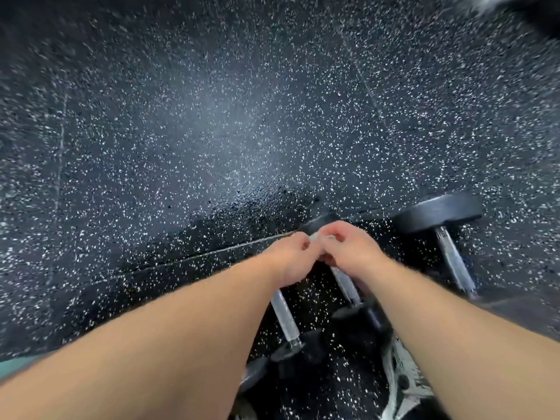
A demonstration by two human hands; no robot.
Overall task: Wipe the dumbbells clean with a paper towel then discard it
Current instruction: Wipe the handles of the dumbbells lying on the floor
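Black rubber flooring (212,131), speckled white, is lying under three weights side by side at near right: a left dumbbell (285,316), a middle dumbbell (345,283) and a right dumbbell (453,262). Over the middle one's far end, the left hand (291,259) and right hand (345,247) are meeting, fingers curled, both pinching a small white paper towel (315,237) between them. Blur is hiding the exact grip.

One wide-angle view was taken from the head, aimed forward and steeply down at the speckled rubber floor (212,131). The forearms (169,334) were seen close, entering from the bottom edge, and the dumbbells (451,256) were framed low, right of centre.
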